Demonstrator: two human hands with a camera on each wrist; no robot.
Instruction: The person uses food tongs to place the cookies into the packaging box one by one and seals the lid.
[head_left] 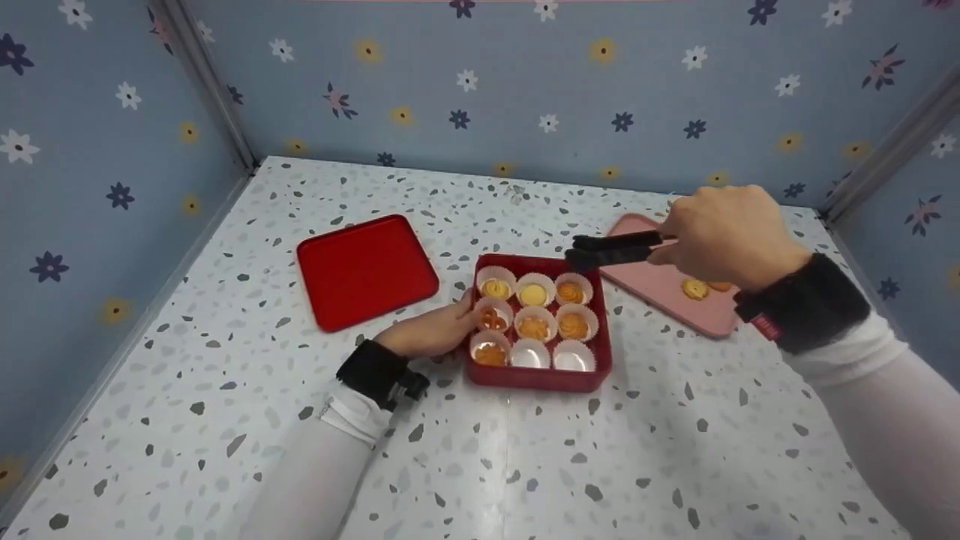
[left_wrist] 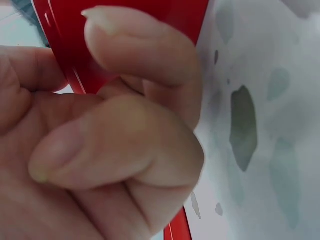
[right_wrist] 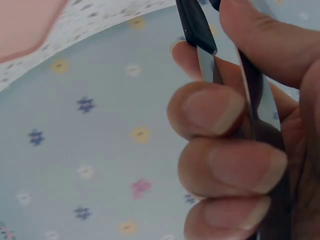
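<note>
A red square box (head_left: pixel 540 381) holds rows of white paper cups, most with a cookie inside. The front middle cup (head_left: pixel 529 354) and front right cup (head_left: pixel 574 356) show bare bottoms. My left hand (head_left: pixel 437 328) grips the box's left side; in the left wrist view, its thumb lies against the red wall and other fingers curl inward. My right hand (head_left: pixel 724 236) holds black tongs (head_left: pixel 615 251), fingers wrapped around the handles in the right wrist view. The tong tips hang over the box's back right corner, with no cookie visible between them.
To the right, partly behind my right hand, a pink tray (head_left: pixel 652 289) bears a round yellow cookie (head_left: pixel 694 289) and a browner cookie (head_left: pixel 720 286). A flat red lid (head_left: pixel 367 271) lies left of the box. Flowered blue panels (head_left: pixel 525 90) border the speckled table (head_left: pixel 480 465).
</note>
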